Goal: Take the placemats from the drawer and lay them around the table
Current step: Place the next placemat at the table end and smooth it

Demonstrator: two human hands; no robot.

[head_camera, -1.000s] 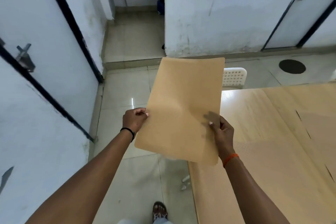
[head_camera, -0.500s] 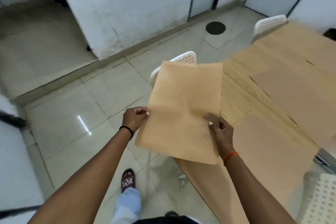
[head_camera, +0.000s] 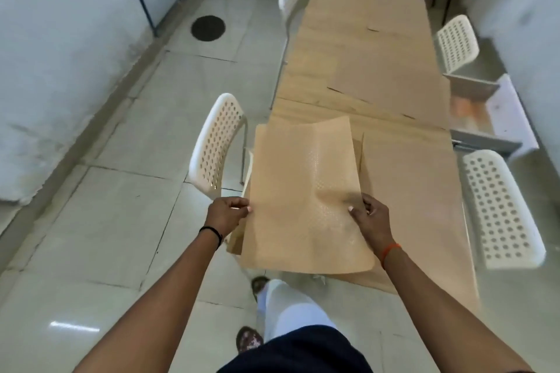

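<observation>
Gripping unlabelled placemat (head_camera: 306,197): left hand (head_camera: 226,214), right hand (head_camera: 368,219).

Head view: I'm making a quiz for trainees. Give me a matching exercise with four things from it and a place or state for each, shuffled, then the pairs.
Things:
1. placemat
2. drawer
3. floor drain
4. left hand

Places or states:
A. round and dark, on the tiles left of the table
B. pulled open at the table's right side
C. pinches the mat's left edge
D. held in the air over the table's near end, buckled

Pairs: 1-D, 2-B, 3-A, 4-C
</observation>
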